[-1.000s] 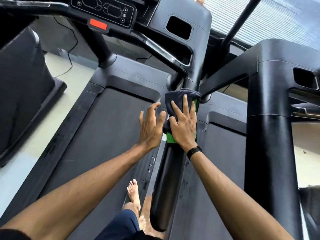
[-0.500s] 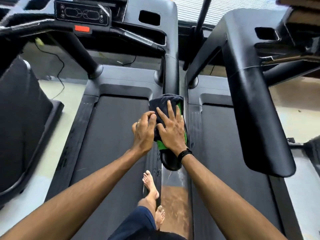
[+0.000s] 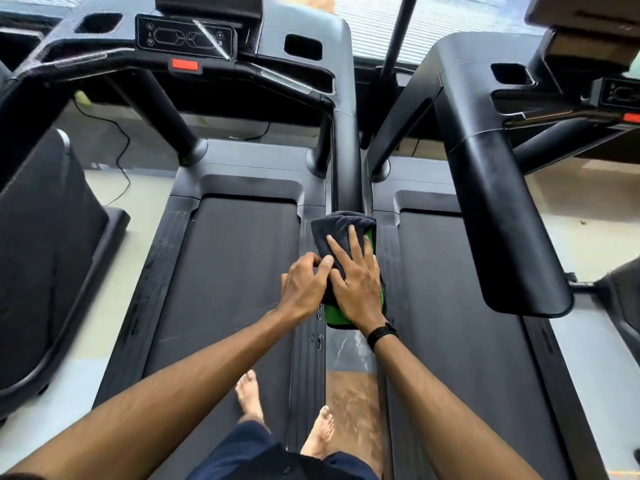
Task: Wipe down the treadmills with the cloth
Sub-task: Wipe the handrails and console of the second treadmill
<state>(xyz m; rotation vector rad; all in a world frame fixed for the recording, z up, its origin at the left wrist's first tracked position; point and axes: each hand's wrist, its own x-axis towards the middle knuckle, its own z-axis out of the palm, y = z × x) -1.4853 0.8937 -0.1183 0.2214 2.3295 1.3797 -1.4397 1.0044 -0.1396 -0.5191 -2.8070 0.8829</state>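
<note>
Between two treadmills, on the end of the left machine's right handrail: dark grey cloth with a green underside, draped over the rail tip. Right hand flat on top of it, fingers straight and spread, pressing the fabric down onto the rail. Black band at that wrist. Left hand tucked in just beside, fingers curled and pinching the cloth's near-left edge, thumb touching the right hand's thumb. Left treadmill directly below, belt dark, side rails scuffed. Bare feet down at the bottom, one on the belt, the other on the side rail. Console up top with a red tab under it. Right treadmill alongside, its own thick handrail well apart from both hands. Brown floor showing in the gap between the decks.
</note>
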